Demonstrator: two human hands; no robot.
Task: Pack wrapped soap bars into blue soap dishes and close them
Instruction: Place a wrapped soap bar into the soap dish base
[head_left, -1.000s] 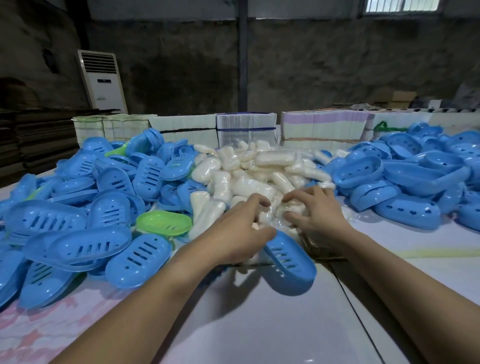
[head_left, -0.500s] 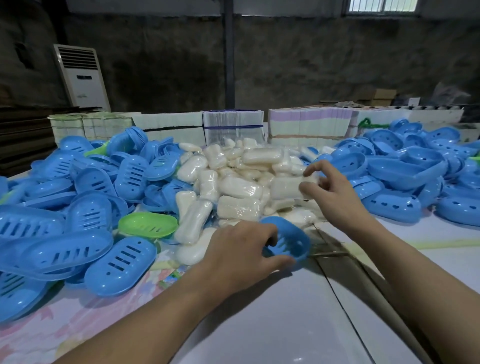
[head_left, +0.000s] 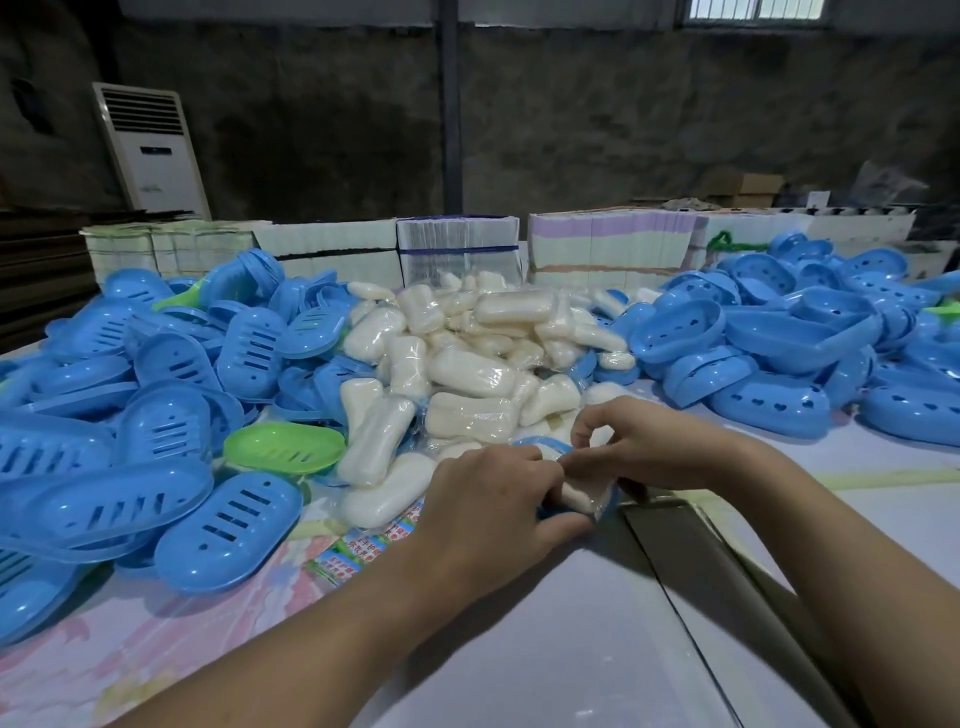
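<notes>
While the left hand (head_left: 496, 512) cups a blue soap dish (head_left: 550, 512) from beneath and steadies it at the near foot of the soap heap (head_left: 483, 358), the right hand (head_left: 639, 452) comes over the top with curled fingers and pinches a wrapped soap bar (head_left: 582, 491), pressing it down into that dish. That grip makes sense to me: one hand keeps the light plastic shell from skidding on the white tabletop (head_left: 545, 649), the other seats the bar. Only slivers of blue rim peek out between the fingers, so whether the bar sits fully inside I cannot tell, and no lid is on it yet. Closing looks like the next job.

Left of the soap heap lie slotted blue covers (head_left: 228, 519), domes up, with one green tray (head_left: 283, 447) among them, hollow side up and holding nothing. Right of the heap the deeper blue bases (head_left: 769, 410) with heart-shaped holes are stacked; those whose hollows face us look unfilled. Behind the heap stand bundled cardboard stacks (head_left: 457, 249), and beyond those a white air conditioner (head_left: 150, 150) against the wall. Stock sits within easy reach on both sides, handy for quick repeats.
</notes>
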